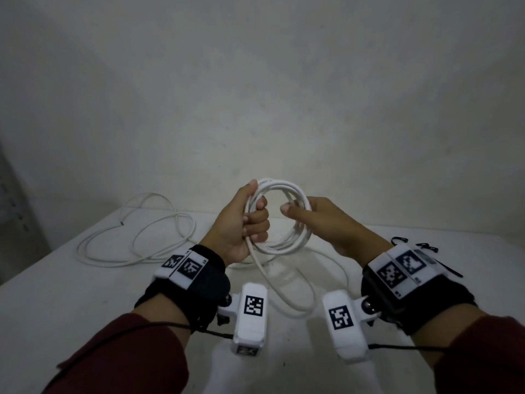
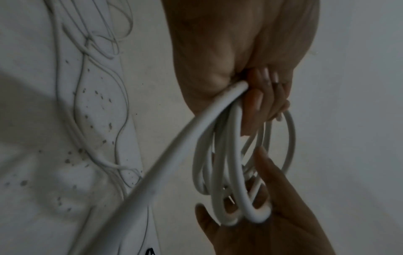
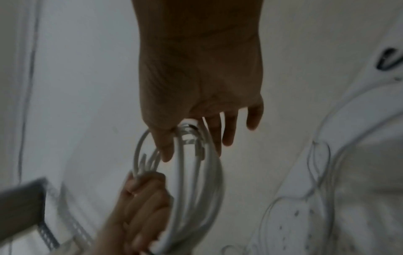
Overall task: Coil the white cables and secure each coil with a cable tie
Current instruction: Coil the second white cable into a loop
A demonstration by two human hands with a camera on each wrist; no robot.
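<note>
A white cable coil of several loops is held up over the table. My left hand grips its left side in a fist, seen close in the left wrist view. My right hand holds the right side, thumb in front and fingers behind; the loops pass between thumb and index finger. The coil's loose tail drops from my left fist and loops on the table. A second, thinner white cable lies uncoiled at the back left. Black cable ties lie behind my right wrist.
The white table stands against a plain pale wall. A grey metal frame stands off the table's left edge. Dark specks mark the tabletop.
</note>
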